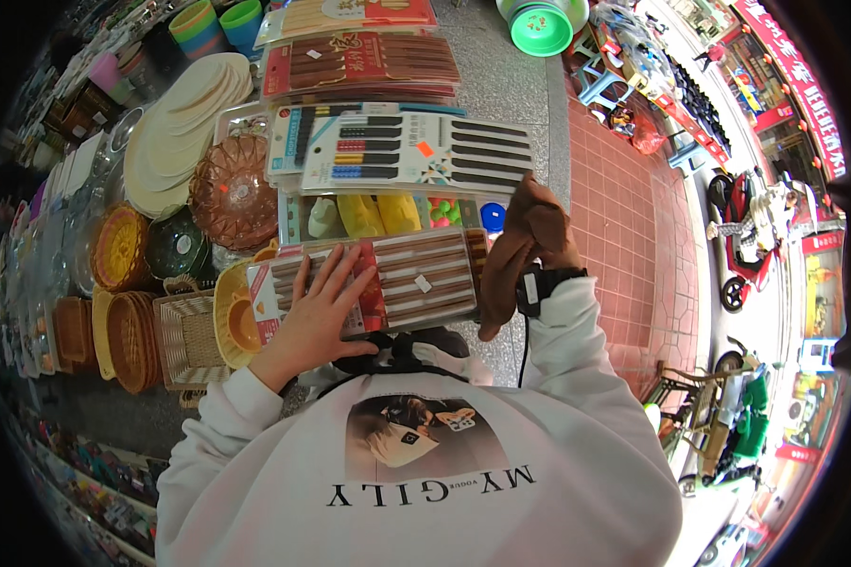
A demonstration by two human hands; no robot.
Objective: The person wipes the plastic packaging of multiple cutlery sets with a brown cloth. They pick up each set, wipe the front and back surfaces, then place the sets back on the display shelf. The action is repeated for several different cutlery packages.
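My left hand [319, 305] lies with spread fingers on top of a clear pack of brown chopsticks [425, 273] with a red band and a small white sticker. Its thumb is by the pack's near edge. Beyond the pack's right end, my right hand [566, 254] has a crumpled brown cloth [525, 241] in it, which hides most of the fingers. A dark band circles that wrist. Farther away lies a pack of black-handled chopsticks [425, 152] with an orange sticker, overlapping another chopstick pack [287, 142].
Left stand a brown glass bowl [230, 191], white oval plates [177, 135], a yellow basket [237, 319] and woven baskets [191, 333]. More chopstick packs [369, 60] lie at the back. Green basins [539, 32] are beyond. Red paving [610, 248] and a red scooter [744, 227] are right.
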